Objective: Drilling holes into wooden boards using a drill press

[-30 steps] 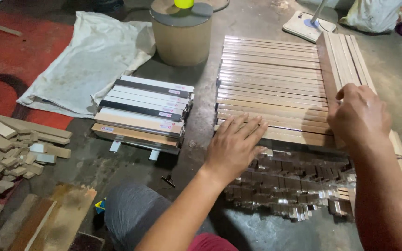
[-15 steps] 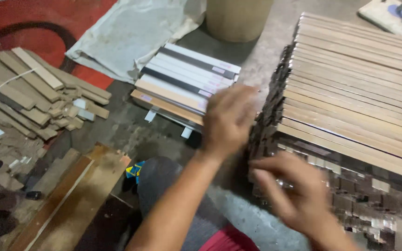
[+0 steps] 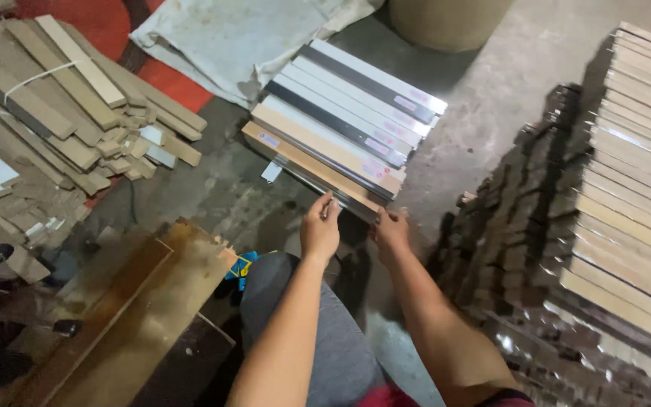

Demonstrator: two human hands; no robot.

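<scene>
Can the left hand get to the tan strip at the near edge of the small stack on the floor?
Probably yes: the left hand already touches the stack's near end, with nothing between it and the tan strip.

Head camera, looking steeply down, close over floor [image 3: 491, 98].

Laminated strips [image 3: 344, 124]: smooth, satin. Plank stack [image 3: 627, 196]: bare matt wood. Floor [image 3: 491, 98]: rough concrete. Cloth [image 3: 235, 38]: crumpled, grubby.

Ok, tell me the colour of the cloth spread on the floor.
Off-white, a bit grubby: the cloth, clearest in the head view.
</scene>
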